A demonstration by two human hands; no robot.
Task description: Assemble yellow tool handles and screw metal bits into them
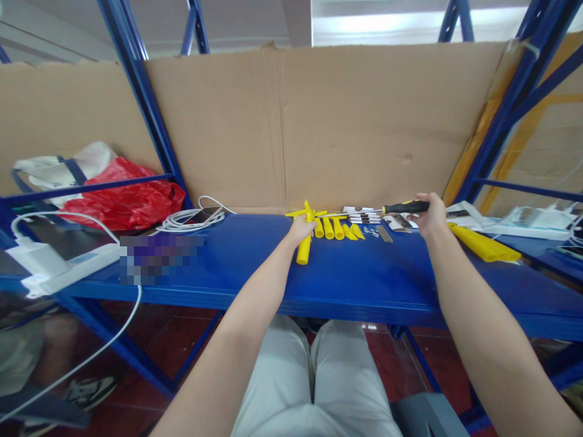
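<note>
My left hand [301, 229] is closed around a yellow plastic tool with a thick tube-like handle [303, 250] and a crosswise head. In my right hand [432, 213] is a screwdriver [405, 207] with a black and yellow handle. Its long thin shaft points left, toward the head of the yellow tool; whether the tip touches it is too small to tell. Several similar yellow handled pieces [338, 229] lie in a row just right of my left hand. Beside them are small yellow wedge-shaped pieces [356, 231], tiny clear bits and a flat grey metal strip [384, 234].
White and black packets [362, 215] lie along the cardboard back panel [355, 127]. A yellow bag-like piece [485, 244] sits right of my forearm. Left on the blue shelf [246, 267] are coiled white cable [194, 220], a power strip [82, 267] and a red plastic bag [127, 197].
</note>
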